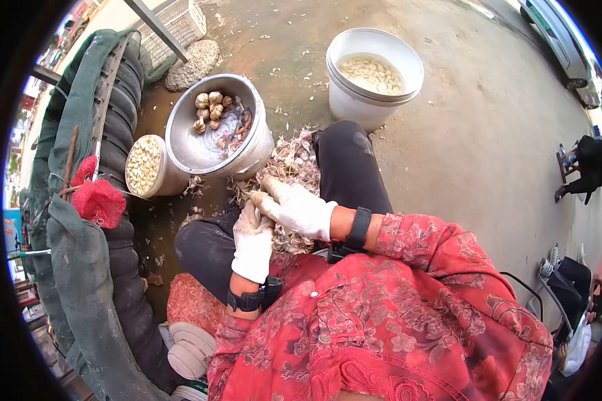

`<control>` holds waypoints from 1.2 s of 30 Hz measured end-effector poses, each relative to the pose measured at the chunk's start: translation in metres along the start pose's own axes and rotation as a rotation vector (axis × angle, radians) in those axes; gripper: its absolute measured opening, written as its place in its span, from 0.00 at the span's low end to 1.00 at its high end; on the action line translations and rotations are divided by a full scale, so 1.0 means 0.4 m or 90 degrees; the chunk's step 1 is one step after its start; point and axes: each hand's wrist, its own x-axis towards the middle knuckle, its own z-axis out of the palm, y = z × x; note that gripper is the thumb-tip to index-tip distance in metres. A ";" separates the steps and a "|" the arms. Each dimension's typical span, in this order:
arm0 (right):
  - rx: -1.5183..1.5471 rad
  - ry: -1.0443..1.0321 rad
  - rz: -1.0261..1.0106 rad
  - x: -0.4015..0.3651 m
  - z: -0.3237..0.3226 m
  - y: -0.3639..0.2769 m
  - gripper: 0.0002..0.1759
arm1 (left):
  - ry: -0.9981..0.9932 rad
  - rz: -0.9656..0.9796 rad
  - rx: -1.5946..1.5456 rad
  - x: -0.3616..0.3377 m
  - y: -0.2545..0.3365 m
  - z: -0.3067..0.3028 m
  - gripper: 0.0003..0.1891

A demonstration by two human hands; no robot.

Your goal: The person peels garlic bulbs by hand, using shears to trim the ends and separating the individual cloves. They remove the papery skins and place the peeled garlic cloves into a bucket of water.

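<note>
My left hand (253,244) and my right hand (294,206), both in white gloves, meet above a heap of garlic skins (294,160) between my knees. Their fingers are closed together; whatever they hold is too small or hidden to name. Just beyond them stands a metal basin (180,137) with several garlic bulbs (214,107) and some skins inside. To its left is a tub of peeled cloves (142,166). A white bucket (374,101) farther ahead holds pale cloves (371,72) in liquid.
Dark tires (117,120) draped with green netting (80,267) line the left side, with a red mesh bag (99,200) on them. A red net sack (194,304) lies beside my left knee. A white crate (174,30) stands ahead. People sit at the far right, near a parked car (562,47).
</note>
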 end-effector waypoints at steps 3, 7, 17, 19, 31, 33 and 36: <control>0.028 0.023 0.016 -0.003 0.011 0.004 0.17 | 0.014 0.032 -0.007 -0.014 0.017 0.006 0.19; 0.021 0.032 0.047 -0.007 0.014 -0.004 0.20 | 0.039 0.046 -0.118 -0.029 0.028 0.028 0.10; 0.194 -0.014 0.188 -0.014 -0.014 -0.029 0.23 | 0.069 0.086 0.078 -0.046 0.100 0.008 0.10; 0.294 -0.025 0.217 -0.024 -0.021 -0.037 0.22 | 0.054 0.069 0.080 -0.053 0.134 0.011 0.09; 0.524 -0.060 0.257 -0.044 -0.006 -0.014 0.15 | 0.070 0.060 0.068 -0.080 0.116 0.016 0.12; 0.584 -0.094 0.228 -0.047 -0.006 -0.005 0.15 | 0.059 0.058 0.039 -0.076 0.098 0.016 0.13; 0.638 -0.158 0.221 -0.050 -0.018 0.002 0.13 | 0.056 0.119 0.112 -0.073 0.072 0.007 0.13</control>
